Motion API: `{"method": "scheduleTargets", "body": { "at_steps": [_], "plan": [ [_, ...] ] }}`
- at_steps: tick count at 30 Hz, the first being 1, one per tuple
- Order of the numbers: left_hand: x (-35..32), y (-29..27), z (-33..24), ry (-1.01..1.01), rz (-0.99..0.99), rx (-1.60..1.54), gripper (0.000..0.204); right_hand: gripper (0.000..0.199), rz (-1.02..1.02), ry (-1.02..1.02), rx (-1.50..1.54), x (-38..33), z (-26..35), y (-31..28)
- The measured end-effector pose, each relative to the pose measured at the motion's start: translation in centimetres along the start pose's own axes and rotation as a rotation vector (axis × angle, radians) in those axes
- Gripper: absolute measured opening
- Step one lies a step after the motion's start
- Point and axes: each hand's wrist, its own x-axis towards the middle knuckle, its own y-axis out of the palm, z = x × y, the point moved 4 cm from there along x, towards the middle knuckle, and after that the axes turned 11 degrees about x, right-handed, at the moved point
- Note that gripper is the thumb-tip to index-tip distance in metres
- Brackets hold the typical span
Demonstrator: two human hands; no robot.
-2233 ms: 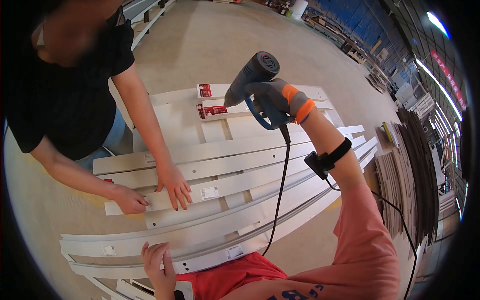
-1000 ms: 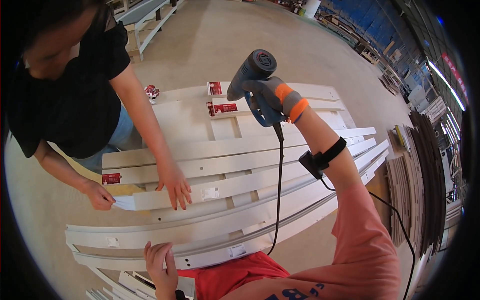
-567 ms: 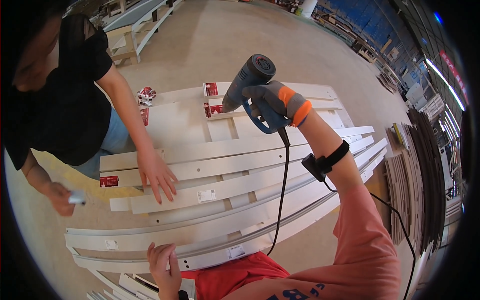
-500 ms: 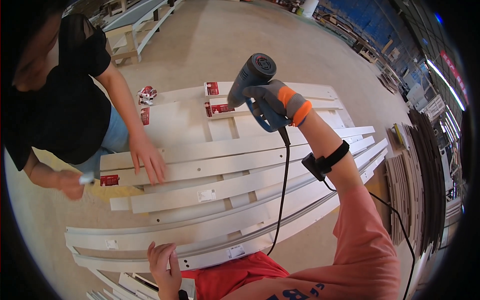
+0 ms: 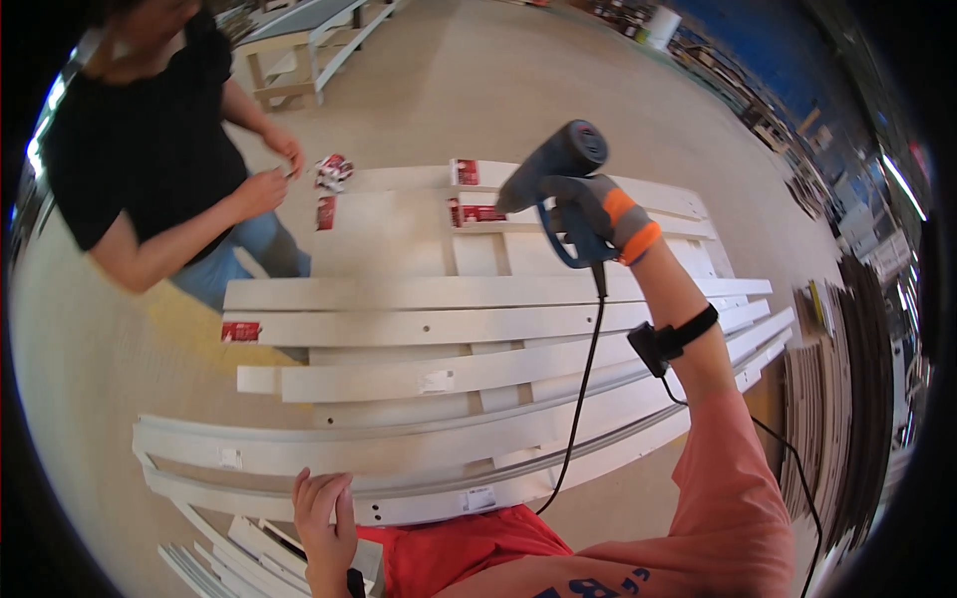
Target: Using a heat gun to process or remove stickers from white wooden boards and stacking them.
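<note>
My right hand (image 5: pixel 601 214), in a grey and orange glove, grips the handle of a dark blue heat gun (image 5: pixel 553 166). The tool is raised over the far part of the stacked white boards, its nozzle aimed down and left at a red-labelled white board (image 5: pixel 578 211). From the handle a black cord (image 5: pixel 581 399) trails toward me. My bare left hand (image 5: pixel 324 513) is at the near edge of a long white rail (image 5: pixel 419 510), fingers extended and slightly bent, holding nothing. Whether its fingertips touch the rail I cannot tell.
Across the stack at left stands a person in a black top (image 5: pixel 159 149), hands together. A crumpled red and white packet (image 5: pixel 334 172) lies near the far corner. A long workbench (image 5: pixel 299 40) stands behind; brown panels (image 5: pixel 865 389) are stacked at right.
The other person has lifted a hand off the boards, stepped back and brought both hands together. My view has shifted slightly. The heat gun stays raised in my right hand.
</note>
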Motion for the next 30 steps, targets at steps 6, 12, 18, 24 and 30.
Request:
{"method": "scheduleTargets", "body": {
  "at_steps": [6,12,18,24,30],
  "plan": [
    [0.8,-2.3,4.1,-0.009,-0.012,0.022,0.013,0.032,-0.018,-0.034,-0.019,-4.8,1.5,1.4],
    [3.2,-6.8,15.3,-0.142,-0.073,0.049,0.012,0.031,0.256,0.21,0.143,-13.7,5.0,12.9],
    [8.2,-12.7,25.4,-0.108,-0.043,0.001,0.013,0.029,0.458,0.204,0.164,-15.5,4.5,31.0],
    [8.8,-17.3,32.8,-0.033,0.001,0.031,0.014,0.039,0.477,0.15,-0.188,-13.9,3.9,41.5],
    [9.1,-18.5,39.4,-0.221,0.095,-0.162,0.021,0.035,0.336,0.22,0.008,-15.4,3.9,44.1]
  ]
}}
